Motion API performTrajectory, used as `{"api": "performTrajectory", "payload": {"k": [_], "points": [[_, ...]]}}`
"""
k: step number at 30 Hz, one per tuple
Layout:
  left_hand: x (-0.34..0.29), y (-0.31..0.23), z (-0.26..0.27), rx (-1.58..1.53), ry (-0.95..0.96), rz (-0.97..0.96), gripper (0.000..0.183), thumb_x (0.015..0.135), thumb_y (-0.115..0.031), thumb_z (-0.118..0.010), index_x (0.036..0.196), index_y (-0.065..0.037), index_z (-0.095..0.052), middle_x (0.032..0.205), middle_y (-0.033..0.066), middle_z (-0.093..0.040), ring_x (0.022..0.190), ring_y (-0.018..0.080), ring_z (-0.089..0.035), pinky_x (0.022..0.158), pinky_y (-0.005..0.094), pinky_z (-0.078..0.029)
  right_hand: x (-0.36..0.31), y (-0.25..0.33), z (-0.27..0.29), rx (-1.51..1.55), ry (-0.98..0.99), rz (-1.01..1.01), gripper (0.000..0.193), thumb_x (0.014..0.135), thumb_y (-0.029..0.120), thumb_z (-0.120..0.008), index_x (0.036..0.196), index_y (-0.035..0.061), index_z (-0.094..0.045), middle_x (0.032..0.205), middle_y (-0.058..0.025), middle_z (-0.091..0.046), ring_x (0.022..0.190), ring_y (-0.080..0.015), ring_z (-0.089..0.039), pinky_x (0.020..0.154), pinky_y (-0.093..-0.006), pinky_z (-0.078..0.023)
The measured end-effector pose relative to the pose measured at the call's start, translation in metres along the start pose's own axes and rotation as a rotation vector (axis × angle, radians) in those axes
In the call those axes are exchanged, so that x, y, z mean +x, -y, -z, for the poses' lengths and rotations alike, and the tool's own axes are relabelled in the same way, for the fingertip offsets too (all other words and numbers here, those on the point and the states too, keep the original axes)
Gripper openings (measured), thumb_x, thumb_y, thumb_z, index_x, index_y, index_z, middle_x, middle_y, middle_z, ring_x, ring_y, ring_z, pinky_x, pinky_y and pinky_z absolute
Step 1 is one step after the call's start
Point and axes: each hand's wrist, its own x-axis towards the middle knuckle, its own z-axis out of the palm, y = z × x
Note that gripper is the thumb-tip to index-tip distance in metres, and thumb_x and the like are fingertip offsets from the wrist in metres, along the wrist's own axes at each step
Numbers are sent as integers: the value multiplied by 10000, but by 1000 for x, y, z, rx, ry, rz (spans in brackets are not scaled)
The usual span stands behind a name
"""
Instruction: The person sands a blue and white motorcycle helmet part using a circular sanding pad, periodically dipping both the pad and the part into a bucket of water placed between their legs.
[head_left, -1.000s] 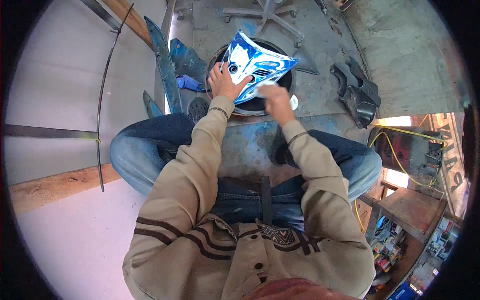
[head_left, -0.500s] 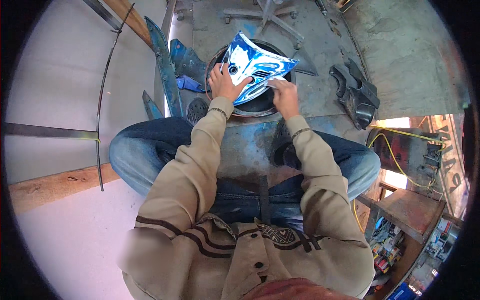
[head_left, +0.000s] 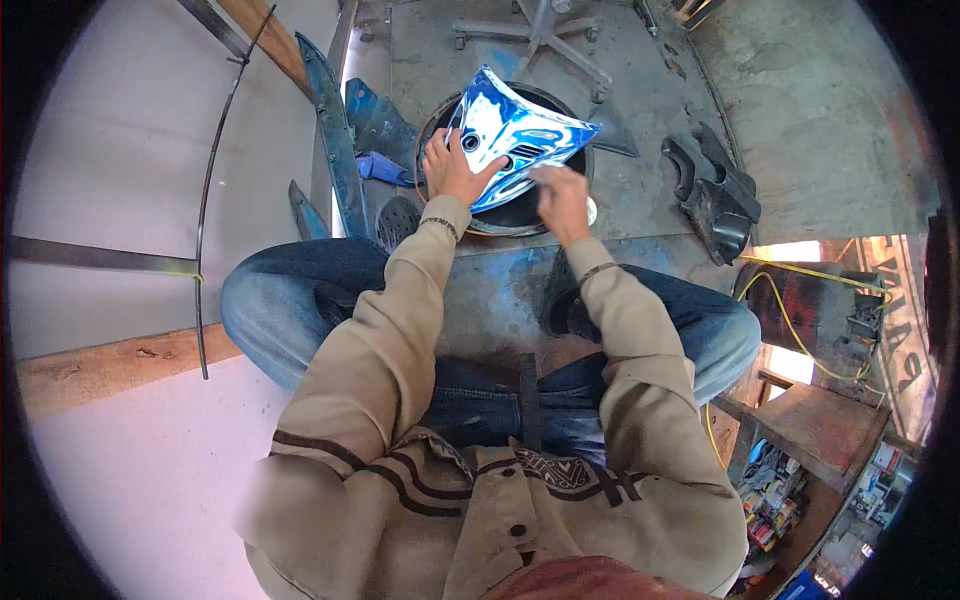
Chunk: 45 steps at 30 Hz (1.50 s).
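Note:
A blue-and-white patchy motorcycle fairing panel (head_left: pixel 515 125), with round holes and slots, lies tilted over a round dark basin (head_left: pixel 520 215). My left hand (head_left: pixel 455 175) grips the panel's left side, thumb across its face and fingers along the edge. At the panel's lower right edge, my right hand (head_left: pixel 563 203) has its fingers pinched together. Between them is a small pale piece (head_left: pixel 540 172), too blurred to name surely. Just beside that hand, a pale round object (head_left: pixel 591 211) shows at the basin's rim.
Black plastic parts (head_left: pixel 712 190) lie on the floor to the right. A wheeled chair base (head_left: pixel 540 40) stands at the far side. Blue panels (head_left: pixel 335 130) lean at the left wall. A yellow cable (head_left: pixel 790 315) and a wooden shelf (head_left: pixel 820 425) are at the right.
My right hand has shifted slightly left and down along the panel's lower edge, uncovering the pale round object. My left hand keeps its hold on the panel.

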Motion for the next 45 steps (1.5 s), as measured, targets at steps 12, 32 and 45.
{"api": "performTrajectory", "payload": {"k": [12, 32, 45], "points": [[-1, 0, -1, -14, -13, -28, 980, 751, -676, -852, 1409, -28, -523, 1461, 220, -456, 1387, 422, -410, 1161, 538, -336, -19, 4, -7, -22, 50, 20, 335, 830, -88, -604, 1063, 82, -773, 1172, -137, -763, 1190, -344, -683, 1033, -479, -499], [2, -1, 1, -24, -11, -20, 982, 753, -658, -855, 1422, -13, -540, 1471, 228, -462, 1397, 410, -400, 1158, 536, -333, -6, 12, -5, 156, 178, 173, 338, 757, -103, -621, 1008, 55, -784, 1158, -151, -771, 1163, -325, -709, 1033, -448, -514], [1, -2, 1, -17, -3, -6, 986, 751, -660, -855, 1428, -24, -524, 1469, 213, -455, 1404, 400, -399, 1160, 528, -338, -7, -22, 17, 10, 85, 100, 367, 852, -83, -582, 1145, 64, -748, 1277, -133, -734, 1223, -339, -682, 1032, -469, -517]]}}
